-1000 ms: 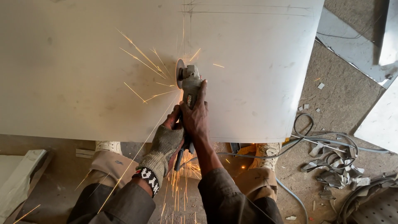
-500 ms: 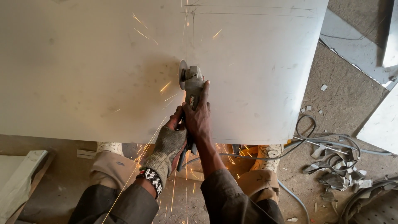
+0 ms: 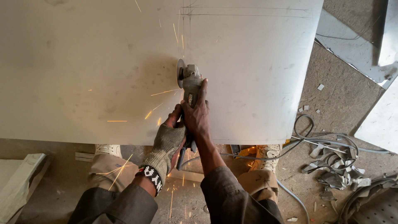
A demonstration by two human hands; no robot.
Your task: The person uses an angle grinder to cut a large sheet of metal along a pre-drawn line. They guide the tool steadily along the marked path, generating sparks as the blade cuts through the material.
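Grinder (image 3: 190,83) on sheet (image 3: 83,74), long axis toward far edge, disc forward; both hands (image 3: 197,118) clenched on body; left hand (image 3: 168,143) gloved, hides handle.

A rough grey concrete floor (image 3: 331,103) is seen at the right and below. A tangle of grey electric cable (image 3: 319,137) is looped across it, and just beside the loops a heap of bent, silvery metal offcuts (image 3: 331,170) is piled. Flat pale metal panels (image 3: 379,120) are laid at the right edge and in the upper right corner. Small white scraps (image 3: 320,86) are scattered on the floor near them. At the lower left corner, a pale flat board (image 3: 18,182) is laid on the floor, tilted.
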